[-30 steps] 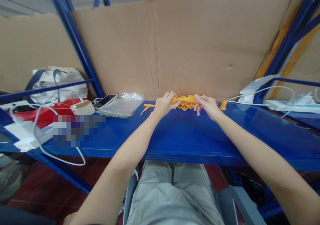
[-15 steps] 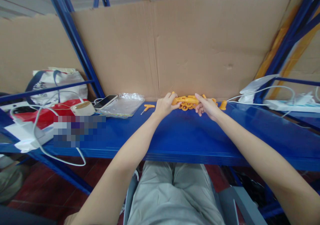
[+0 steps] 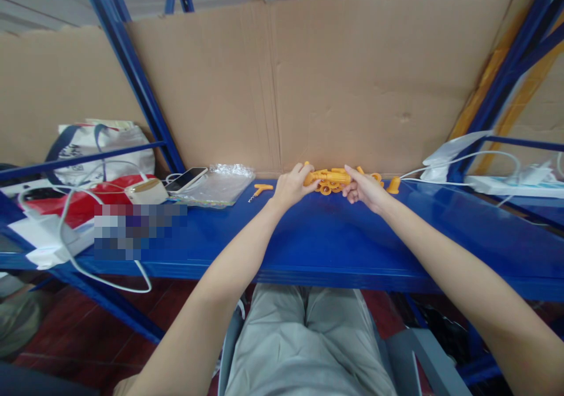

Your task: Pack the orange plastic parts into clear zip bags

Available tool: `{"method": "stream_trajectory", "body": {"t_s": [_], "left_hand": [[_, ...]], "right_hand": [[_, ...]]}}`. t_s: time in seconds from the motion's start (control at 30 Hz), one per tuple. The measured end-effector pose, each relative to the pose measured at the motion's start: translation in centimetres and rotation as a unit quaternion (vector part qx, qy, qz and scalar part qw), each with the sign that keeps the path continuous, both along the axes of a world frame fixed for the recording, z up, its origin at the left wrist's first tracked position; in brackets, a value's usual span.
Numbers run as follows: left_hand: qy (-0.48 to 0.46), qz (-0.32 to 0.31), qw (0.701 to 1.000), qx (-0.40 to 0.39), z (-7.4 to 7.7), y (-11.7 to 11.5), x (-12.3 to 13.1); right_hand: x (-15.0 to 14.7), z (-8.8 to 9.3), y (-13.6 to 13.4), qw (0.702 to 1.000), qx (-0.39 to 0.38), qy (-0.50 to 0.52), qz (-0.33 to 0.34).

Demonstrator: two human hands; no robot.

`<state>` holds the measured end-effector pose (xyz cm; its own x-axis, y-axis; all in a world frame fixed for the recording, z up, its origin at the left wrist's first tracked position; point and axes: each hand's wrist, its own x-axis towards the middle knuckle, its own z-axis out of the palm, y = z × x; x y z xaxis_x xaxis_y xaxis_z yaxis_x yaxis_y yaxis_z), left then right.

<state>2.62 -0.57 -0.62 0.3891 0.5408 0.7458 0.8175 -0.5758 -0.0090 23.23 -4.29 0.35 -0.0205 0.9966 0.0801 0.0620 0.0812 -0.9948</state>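
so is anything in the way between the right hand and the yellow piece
Nothing visible: the right hand is at the right end of the yellow piece, the left hand at its left. Yellow rings show just below it, not between it and either hand.

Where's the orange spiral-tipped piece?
Head view, left of centre: the orange piece lies on the blue shelf between the plastic packet and the left hand.

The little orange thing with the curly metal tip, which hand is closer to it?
Left. The left hand is just to the right of the curly-tipped orange thing; the right hand is farther right.
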Motion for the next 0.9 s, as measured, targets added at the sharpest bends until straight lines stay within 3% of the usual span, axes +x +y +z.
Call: {"method": "stream_trajectory", "body": {"t_s": [0.17, 0.47, 0.63, 0.9], "left_hand": [[0.046, -0.025, 0.997, -0.05, -0.5, 0.6, 0.0], [0.141, -0.073, 0.966, -0.202, -2.2, 2.2, -0.5], [0.146, -0.106, 0.953, -0.243, -2.7, 2.6, -0.3], [0.159, -0.104, 0.947, -0.259, -2.6, 2.4, -0.2]], "right_hand": [[0.2, 0.0, 0.1, 0.997, -0.045, 0.043, 0.04], [0.7, -1.9, 0.8, 0.989, -0.064, -0.089, 0.099], [0.7, -2.3, 0.8, 0.966, -0.016, -0.212, 0.15], [1.2, -2.9, 1.5, 0.919, 0.104, -0.34, 0.17]]}}
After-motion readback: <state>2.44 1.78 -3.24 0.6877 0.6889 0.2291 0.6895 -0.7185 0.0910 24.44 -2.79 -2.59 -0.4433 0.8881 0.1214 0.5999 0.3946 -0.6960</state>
